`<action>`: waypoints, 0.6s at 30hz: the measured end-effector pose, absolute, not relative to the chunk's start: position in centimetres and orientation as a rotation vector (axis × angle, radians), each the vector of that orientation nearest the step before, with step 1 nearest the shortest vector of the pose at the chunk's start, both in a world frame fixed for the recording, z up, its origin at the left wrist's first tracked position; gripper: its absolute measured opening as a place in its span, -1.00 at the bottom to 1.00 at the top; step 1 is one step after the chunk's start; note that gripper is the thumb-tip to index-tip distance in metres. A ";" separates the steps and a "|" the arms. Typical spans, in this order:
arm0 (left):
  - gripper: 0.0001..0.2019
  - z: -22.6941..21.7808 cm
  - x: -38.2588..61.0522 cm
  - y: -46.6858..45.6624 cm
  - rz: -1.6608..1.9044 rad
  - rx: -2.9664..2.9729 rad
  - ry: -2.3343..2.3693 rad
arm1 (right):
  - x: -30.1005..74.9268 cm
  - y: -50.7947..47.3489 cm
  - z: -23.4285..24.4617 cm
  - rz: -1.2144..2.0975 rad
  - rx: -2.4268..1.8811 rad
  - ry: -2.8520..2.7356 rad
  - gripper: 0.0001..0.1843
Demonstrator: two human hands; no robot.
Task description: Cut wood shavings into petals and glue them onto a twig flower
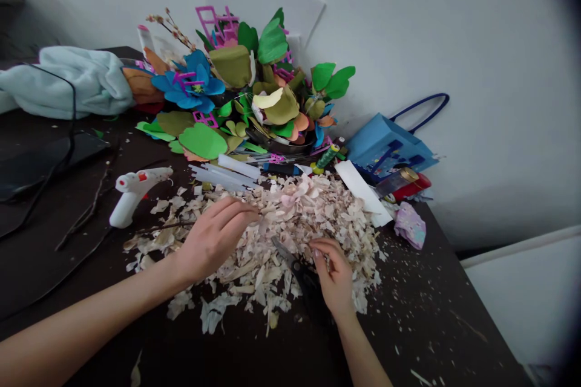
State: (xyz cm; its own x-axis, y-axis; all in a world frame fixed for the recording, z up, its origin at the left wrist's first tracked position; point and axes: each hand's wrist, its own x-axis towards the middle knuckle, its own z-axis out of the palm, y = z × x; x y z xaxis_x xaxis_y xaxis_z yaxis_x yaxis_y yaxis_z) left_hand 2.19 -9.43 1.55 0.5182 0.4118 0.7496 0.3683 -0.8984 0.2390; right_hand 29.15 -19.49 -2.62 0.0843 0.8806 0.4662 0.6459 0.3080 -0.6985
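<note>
A broad heap of pale pink and cream dried petals or scraps [313,199] covers the middle of the dark table. My left hand [218,236] is over the heap's left side, its fingers drawn together in a pinch. A thin dark twig [167,227] passes beneath that hand and seems gripped at the fingertips. At the heap's right side my right hand [334,275] is curled, thumb and forefinger meeting; anything small between them is hidden. Black-handled scissors [296,267] lie on the scraps beside my right hand, blades pointing up-left, handles partly in shadow.
A white glue gun [131,193] with a cord stands left; translucent glue sticks [227,175] lie behind the heap. Farther back are colourful craft flowers [254,84], a green thread spool [327,157], a blue bag [390,145] and a white strip [363,193]. A pale cloth [82,81] lies back left.
</note>
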 end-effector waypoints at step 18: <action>-0.84 0.8 2.2 -6.2 1.256 1.414 1.022 | 28.7 -19.8 -2.4 0.285 -1.385 -1.673 -0.79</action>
State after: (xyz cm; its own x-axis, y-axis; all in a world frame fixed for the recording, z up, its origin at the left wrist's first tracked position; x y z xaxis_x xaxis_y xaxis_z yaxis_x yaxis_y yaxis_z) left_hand 2.21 -6.22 0.81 0.1224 0.9728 0.1965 -0.0053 -0.1973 0.9803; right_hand 28.73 -19.75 -2.43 0.0516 0.8692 0.4917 0.6574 0.3411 -0.6719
